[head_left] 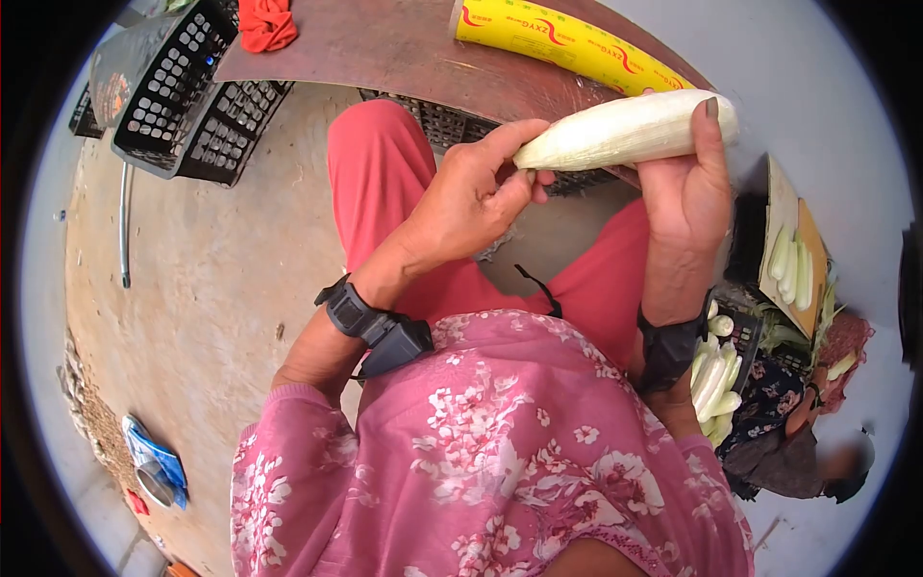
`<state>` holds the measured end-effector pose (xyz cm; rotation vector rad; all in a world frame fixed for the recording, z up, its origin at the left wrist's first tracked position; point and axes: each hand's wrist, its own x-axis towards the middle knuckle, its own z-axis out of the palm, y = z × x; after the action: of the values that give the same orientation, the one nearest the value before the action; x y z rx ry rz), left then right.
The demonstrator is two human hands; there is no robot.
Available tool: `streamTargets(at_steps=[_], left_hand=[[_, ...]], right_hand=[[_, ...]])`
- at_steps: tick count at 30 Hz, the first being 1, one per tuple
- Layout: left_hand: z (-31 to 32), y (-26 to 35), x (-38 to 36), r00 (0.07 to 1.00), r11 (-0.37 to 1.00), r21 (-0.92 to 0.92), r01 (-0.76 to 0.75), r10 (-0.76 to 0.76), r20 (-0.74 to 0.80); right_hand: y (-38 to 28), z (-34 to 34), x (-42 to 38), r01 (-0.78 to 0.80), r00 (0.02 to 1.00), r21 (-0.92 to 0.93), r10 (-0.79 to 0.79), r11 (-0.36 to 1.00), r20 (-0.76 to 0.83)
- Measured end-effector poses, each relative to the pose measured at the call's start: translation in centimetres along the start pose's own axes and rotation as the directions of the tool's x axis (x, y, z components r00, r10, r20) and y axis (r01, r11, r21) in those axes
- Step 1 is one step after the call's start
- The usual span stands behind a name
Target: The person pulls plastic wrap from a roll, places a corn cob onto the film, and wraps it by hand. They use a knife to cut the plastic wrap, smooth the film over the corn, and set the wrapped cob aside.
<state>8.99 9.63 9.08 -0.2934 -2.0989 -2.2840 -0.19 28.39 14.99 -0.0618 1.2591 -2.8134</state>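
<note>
Held up over my lap is an ear of corn (615, 133) in smooth, pale inner husk, lying nearly level with its tapered tip toward the left. My right hand (687, 188) supports the thick end from below, the thumb standing along its near side. At the tip, the fingers and thumb of my left hand (476, 188) are pinched closed around the narrow end. Just behind the corn, a roll of yellow-labelled plastic wrap (577, 43) lies on the reddish-brown table (385, 43).
Black plastic crates (178, 87) stand at the upper left, near a red cloth (266, 24) on the table. More pale ears of corn (713, 385) fill a crate at my right. Beyond it a person (793, 442) sits close to a board (793, 255) holding several ears.
</note>
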Motion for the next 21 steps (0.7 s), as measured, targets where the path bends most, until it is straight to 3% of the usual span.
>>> streamTargets(at_steps=[4,8,15,21], left_hand=[[-1.0,-0.9,0.1,0.995,0.966,-0.246,0.086,-0.097,-0.034],[-1.9,-0.2,0.2,0.968,0.833,-0.524,0.177,-0.244,-0.062],[-1.3,0.8,0.0,0.98,0.877,-0.441,0.191,-0.193,0.04],[-1.2,1.5,0.0,0.99,0.926,-0.351,0.137,-0.138,0.022]], right_hand=[[-0.2,0.2,-0.2,-0.027,1.0,-0.002,0.027,1.0,0.012],[-0.2,0.6,-0.8,-0.017,0.999,0.013,0.017,1.0,0.033],[-0.8,-0.5,-0.5,-0.065,0.981,0.127,0.04,0.99,0.19],[-1.1,-0.8,-0.4,-0.113,0.959,0.119,0.077,0.986,0.273]])
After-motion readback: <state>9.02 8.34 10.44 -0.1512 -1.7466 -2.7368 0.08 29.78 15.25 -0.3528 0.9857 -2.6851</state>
